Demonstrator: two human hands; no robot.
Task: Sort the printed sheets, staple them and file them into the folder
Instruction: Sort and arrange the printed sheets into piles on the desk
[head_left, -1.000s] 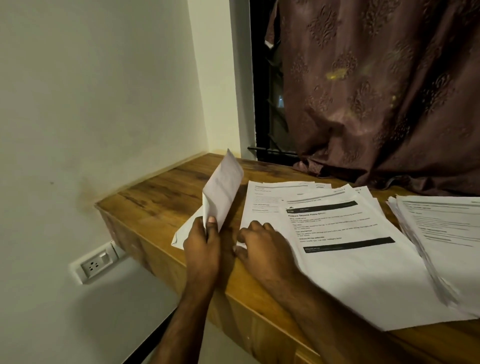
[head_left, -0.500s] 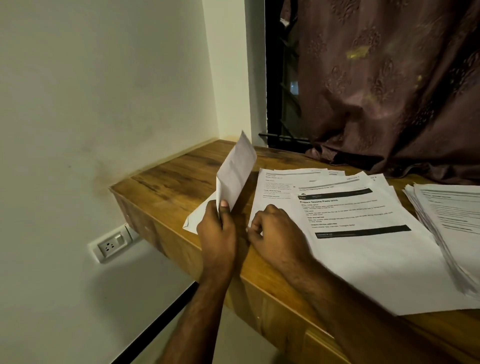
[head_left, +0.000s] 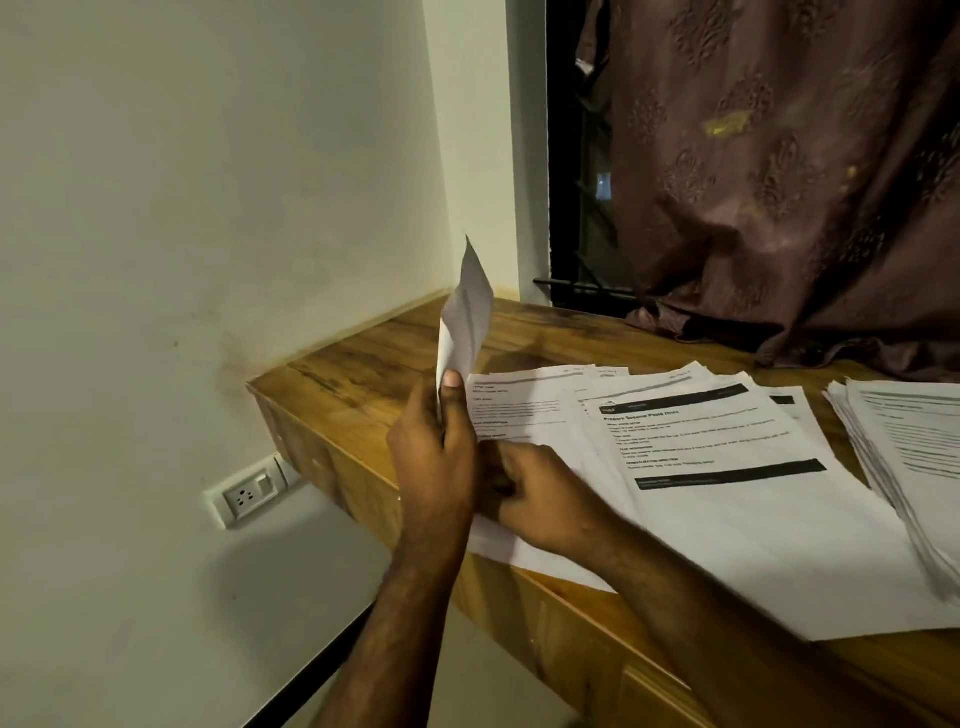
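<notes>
- A wooden desk (head_left: 363, 364) was set against a pale wall (head_left: 208, 208) on the left.
- A white wall socket (head_left: 249, 493) with a switch was mounted below the desk's left end.
- A brown patterned curtain (head_left: 779, 182) was hung at the far right, its hem bunched on the desk.
- A dark window (head_left: 576, 156) with bars was seen left of the curtain.

Bare wooden desk (head_left: 395, 348) lies open toward the wall (head_left: 208, 208); fanned printed sheets (head_left: 727, 467) and curtain (head_left: 779, 182) crowd the right.
</notes>
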